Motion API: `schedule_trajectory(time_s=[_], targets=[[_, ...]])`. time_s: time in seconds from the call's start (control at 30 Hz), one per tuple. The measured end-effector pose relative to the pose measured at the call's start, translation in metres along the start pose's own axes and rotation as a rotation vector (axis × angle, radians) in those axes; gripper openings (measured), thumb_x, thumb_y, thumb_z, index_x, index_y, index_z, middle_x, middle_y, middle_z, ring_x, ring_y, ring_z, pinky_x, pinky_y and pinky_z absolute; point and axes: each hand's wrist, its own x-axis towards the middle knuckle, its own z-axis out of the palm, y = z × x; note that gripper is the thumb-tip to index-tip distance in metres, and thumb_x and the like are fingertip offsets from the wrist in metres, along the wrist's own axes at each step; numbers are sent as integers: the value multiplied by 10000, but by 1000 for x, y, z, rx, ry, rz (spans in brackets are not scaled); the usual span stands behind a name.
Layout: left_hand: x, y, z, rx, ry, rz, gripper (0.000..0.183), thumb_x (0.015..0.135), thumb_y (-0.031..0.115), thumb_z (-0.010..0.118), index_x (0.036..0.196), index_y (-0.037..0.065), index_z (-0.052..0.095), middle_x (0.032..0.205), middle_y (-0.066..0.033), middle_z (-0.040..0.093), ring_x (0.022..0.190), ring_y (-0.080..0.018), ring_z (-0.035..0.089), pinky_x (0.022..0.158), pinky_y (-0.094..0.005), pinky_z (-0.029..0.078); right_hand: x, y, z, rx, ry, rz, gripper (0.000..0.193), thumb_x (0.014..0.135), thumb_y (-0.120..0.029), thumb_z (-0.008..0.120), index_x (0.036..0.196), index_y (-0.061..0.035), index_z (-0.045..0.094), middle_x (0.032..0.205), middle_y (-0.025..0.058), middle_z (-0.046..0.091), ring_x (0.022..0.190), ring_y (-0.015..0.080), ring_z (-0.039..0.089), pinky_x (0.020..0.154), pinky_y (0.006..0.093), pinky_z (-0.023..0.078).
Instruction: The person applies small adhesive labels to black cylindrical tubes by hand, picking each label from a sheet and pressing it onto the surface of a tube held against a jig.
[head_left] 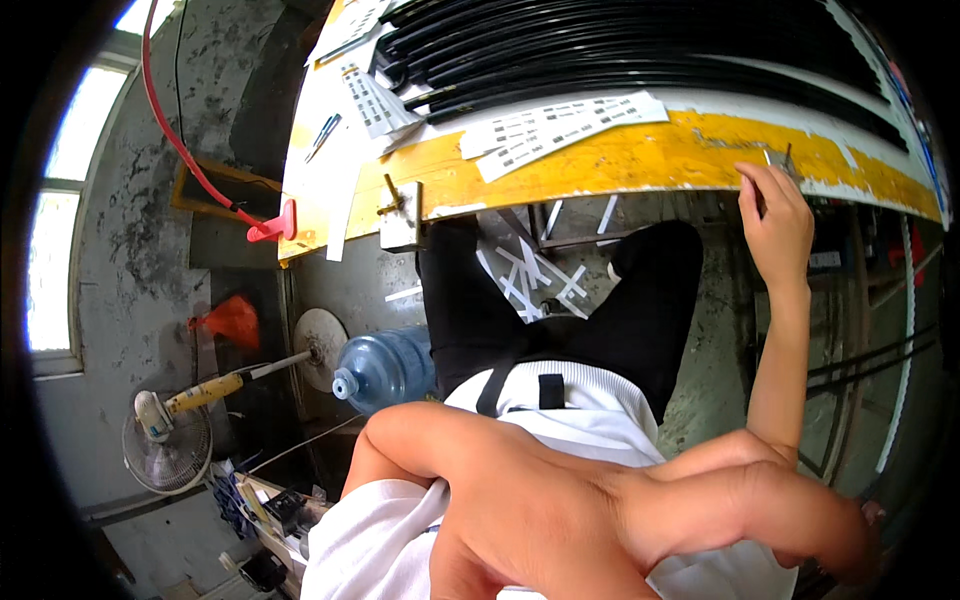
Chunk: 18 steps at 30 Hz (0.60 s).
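My right hand [780, 232] is at the front edge of a yellow worktable [700, 150], at the right. Its fingers bend toward the thumb, close together, beside a small metal block with a pin [783, 160]; anything between the fingertips is too small to make out. My left hand [570, 490] looms large near the camera in the lower middle, back of the hand showing, fingertips hidden. Long black tubes [600, 60] lie in rows across the table. Ahead of them, fanned white printed label strips [565, 130] rest on the yellow surface, with another bundle of strips [375, 105] farther left.
A brass-pinned metal block [400, 215] is at the table's front edge. Pens [323, 137] lie at the left, and a red hose [170, 120] hangs beside the table. Below are a blue water bottle [390, 367], a fan [168, 440] and scattered white strips [530, 275].
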Motion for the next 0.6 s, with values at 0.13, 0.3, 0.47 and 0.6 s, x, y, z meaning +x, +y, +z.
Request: schedule_trajectory(time_s=[0.13,0.3,0.47,0.6], targets=[[6,26,-29,140,7,-21,343,847,178,520,1162,66,595,1173,-248,539,1083,-316,553,938,-456,391,66,3,40,-113,-63,-151,231,891,-83,582,1116,-59,626,1080,95,621,982,261,604,808,353,494],[15,76,-91,785,125,-203,297,799,3,554,1083,28,638,1110,-188,603,1036,-297,584,909,-390,430,133,16,82,-229,-55,-336,303,871,-92,613,1173,-91,601,1138,62,601,1023,241,586,874,345,487],[11,114,-186,1824,395,-240,248,809,-69,603,1029,26,665,1061,-107,664,1011,-252,607,885,-346,437,156,17,105,-260,-277,-354,309,824,-57,650,1130,-88,622,1089,54,602,1000,230,578,893,345,480],[24,134,-247,2202,282,-277,206,858,85,645,1062,92,673,1106,-54,669,1062,-227,589,935,-349,359,157,8,115,-278,-362,-309,307,798,-27,655,1100,-77,626,1072,41,592,979,230,572,879,342,484]])
